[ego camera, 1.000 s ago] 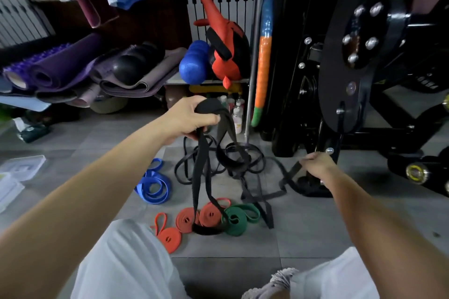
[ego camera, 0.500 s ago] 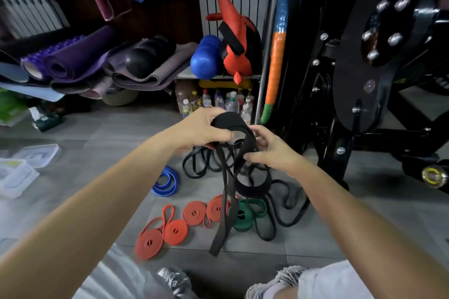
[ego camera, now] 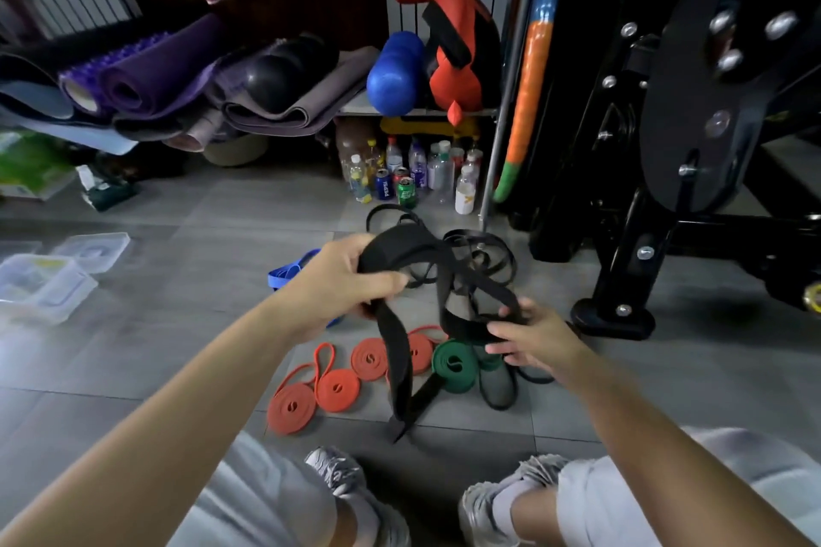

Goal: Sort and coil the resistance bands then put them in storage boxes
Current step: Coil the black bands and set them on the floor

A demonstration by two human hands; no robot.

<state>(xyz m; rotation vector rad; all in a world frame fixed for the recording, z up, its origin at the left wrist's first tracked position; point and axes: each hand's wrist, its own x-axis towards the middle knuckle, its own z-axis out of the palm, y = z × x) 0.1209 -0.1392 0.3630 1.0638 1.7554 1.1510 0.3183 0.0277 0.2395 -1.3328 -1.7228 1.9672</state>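
The wide black resistance band [ego camera: 396, 358] is flat, matte and broad, folded into several overlapping loops; its bunched top sits in the left grip [ego camera: 342, 280] and 1 long doubled tail hangs down from it, the end reaching the grey tiled floor [ego camera: 186, 324] just ahead of the person's 2 grey sneakers [ego camera: 342, 473]. The band is held in the air above the other bands, between both hands. On the floor beneath lie 4 orange coils [ego camera: 336, 389] in a loose row, 2 of them joined by a loop of uncoiled strap, then 1 green coiled band [ego camera: 453, 364] just to their right and 1 dark loop [ego camera: 497, 391] touching the green one. 1 blue band [ego camera: 288, 271] shows partly behind the left wrist, and a loose tangle of thin black bands [ego camera: 484, 253] lies farther back; how many are in it I cannot tell. At far left 2 clear plastic storage boxes [ego camera: 44, 284] rest on the floor, blurred. The left grip is clenched around the band's top fold, thumb over the strap, forearm stretched forward. The right grip [ego camera: 533, 338] is lower and to the right, palm turned inward, thumb above and fingers curled beneath, grasping a lower loop of the same band.
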